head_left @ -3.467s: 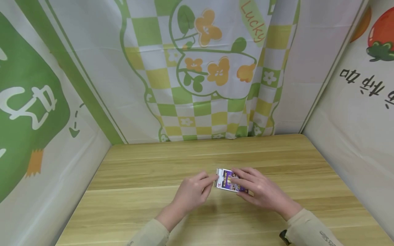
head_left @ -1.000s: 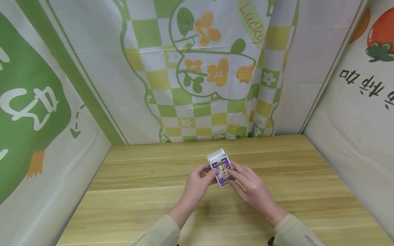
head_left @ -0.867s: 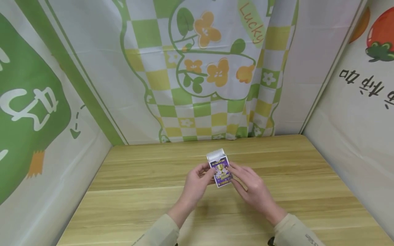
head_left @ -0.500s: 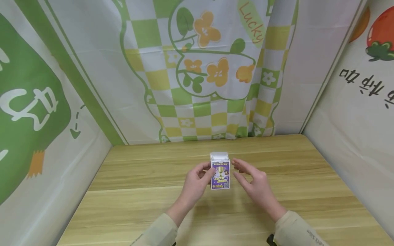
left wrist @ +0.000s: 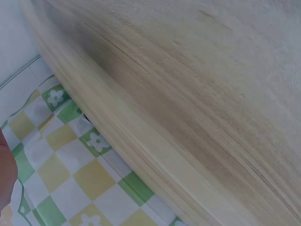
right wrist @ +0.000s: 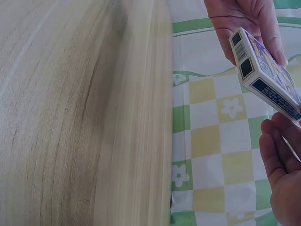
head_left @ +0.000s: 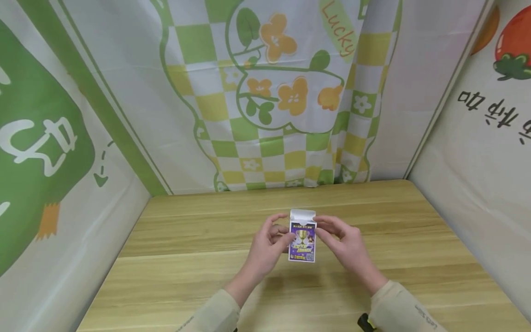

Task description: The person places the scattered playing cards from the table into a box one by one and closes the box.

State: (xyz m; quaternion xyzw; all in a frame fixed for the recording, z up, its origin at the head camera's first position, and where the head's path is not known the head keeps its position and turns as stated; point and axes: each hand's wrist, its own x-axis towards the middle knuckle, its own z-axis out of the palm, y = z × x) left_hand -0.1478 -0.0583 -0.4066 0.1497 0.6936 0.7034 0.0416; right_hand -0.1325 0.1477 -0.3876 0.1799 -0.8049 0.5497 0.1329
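Observation:
A small purple card box (head_left: 302, 244) with a gold trophy on its front stands upright between my hands, its white top flap (head_left: 303, 215) raised. My left hand (head_left: 267, 242) grips it by the left edge, thumb on the front. At the upper right corner, just under the flap, my right hand (head_left: 344, 240) pinches the box between thumb and fingers. The right wrist view shows the card box (right wrist: 265, 70) from its bottom and side, held off the table. Only a sliver of my left hand (left wrist: 6, 172) enters the left wrist view.
The wooden table (head_left: 186, 235) spreads beneath both hands. A green and yellow checked curtain (head_left: 269, 152) hangs at its back edge, and printed cloth walls (head_left: 464, 152) stand on either side.
Earlier the box lay tilted with my left finger at its end; then it was turned upright, flap raised. My right hand let go half a second ago and now pinches its upper right corner.

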